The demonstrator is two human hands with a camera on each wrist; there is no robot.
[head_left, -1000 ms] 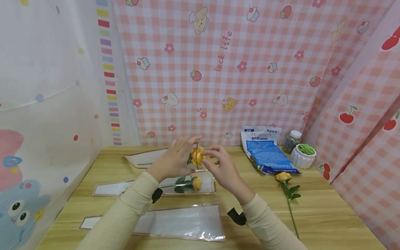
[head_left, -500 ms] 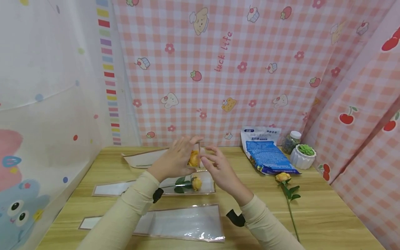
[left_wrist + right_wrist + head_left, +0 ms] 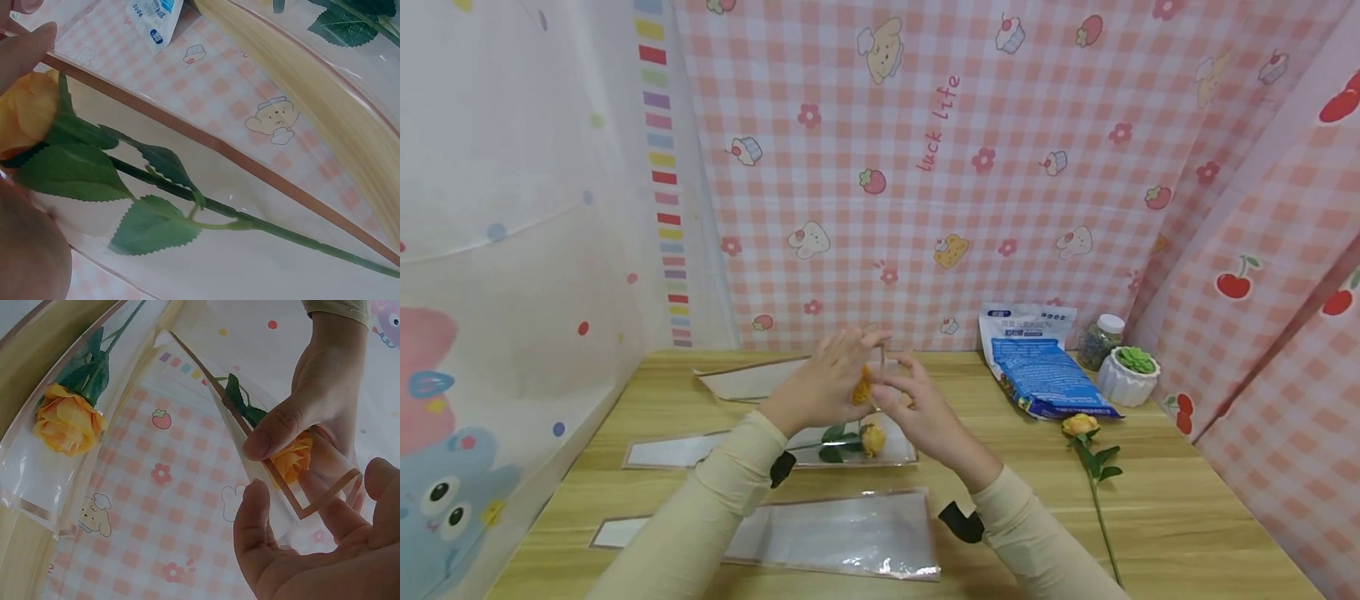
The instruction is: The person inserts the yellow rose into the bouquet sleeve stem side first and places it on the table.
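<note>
R fingers (image 3: pixel 252 515) closer, parted, L fingers (image 3: pixel 838 346) gripping sleeve (image 3: pixel 275 180)

The sleeves (image 3: pixel 696 504) are plain cream, black pieces (image 3: pixel 964 525) (straps, perhaps) jutting beside them.

We get soft, even, med-bright light in head cam, w/ small hard glints on front sleeve (image 3: pixel 842 533) & faint sheen on tabletop (image 3: pixel 1187 508). Edges stretch, wide-angle style. Fine print on blue bag (image 3: pixel 1037 367) blurs too much for us to read. Wrist cams look dimmer, greyer. In L-wrist view, rose (image 3: pixel 28 112) goes soft vs. crisper leaves (image 3: pixel 72 172); R-wrist shows glare on flower sleeve (image 3: pixel 25 472), lower edge.
</note>
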